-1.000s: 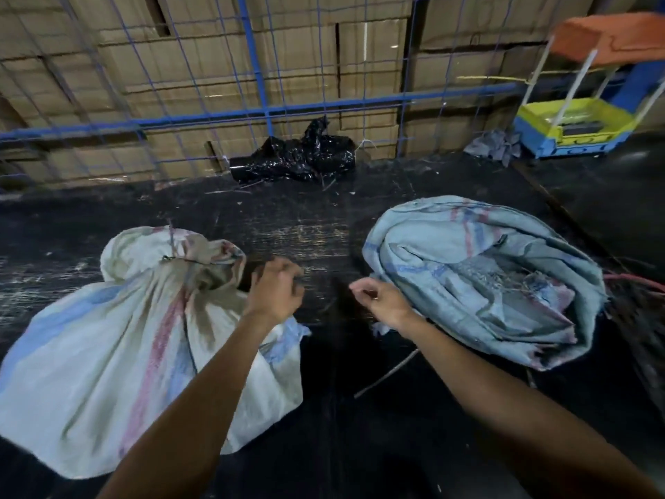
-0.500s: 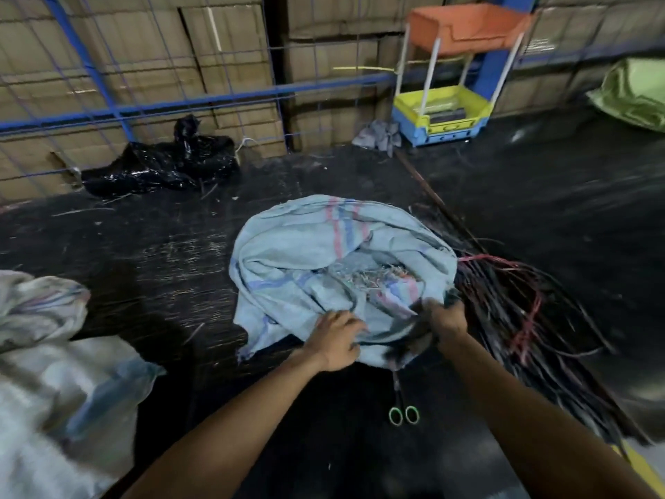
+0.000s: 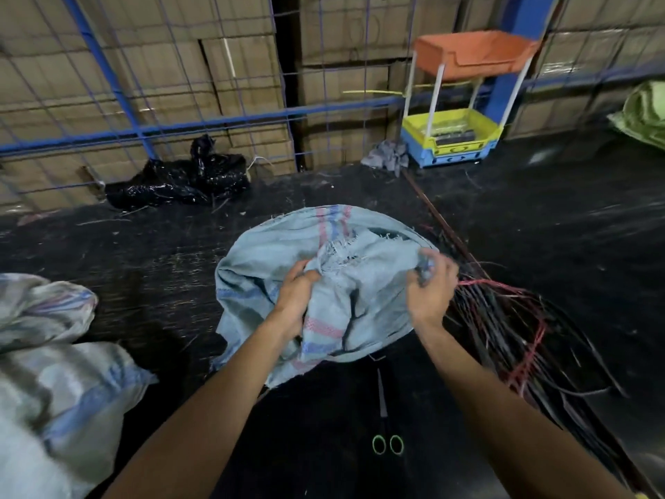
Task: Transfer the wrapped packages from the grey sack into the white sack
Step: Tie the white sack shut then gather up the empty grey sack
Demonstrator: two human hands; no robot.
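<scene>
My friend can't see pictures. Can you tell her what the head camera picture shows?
Two hands grip the bunched top of a grey sack on a dark table: the left hand and the right hand. A white sack lies to the left, green-handled scissors lie near the person, and black and red straps are piled to the right.

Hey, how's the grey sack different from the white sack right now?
The grey sack lies in the middle of the table, and both hands, left hand and right hand, grip its gathered cloth; the white sack lies untouched at the left edge. The grey sack is blue-grey with a frayed edge at its gathered top; the white sack is paler and partly out of frame. Both are woven sacks with red and blue stripes.
</scene>
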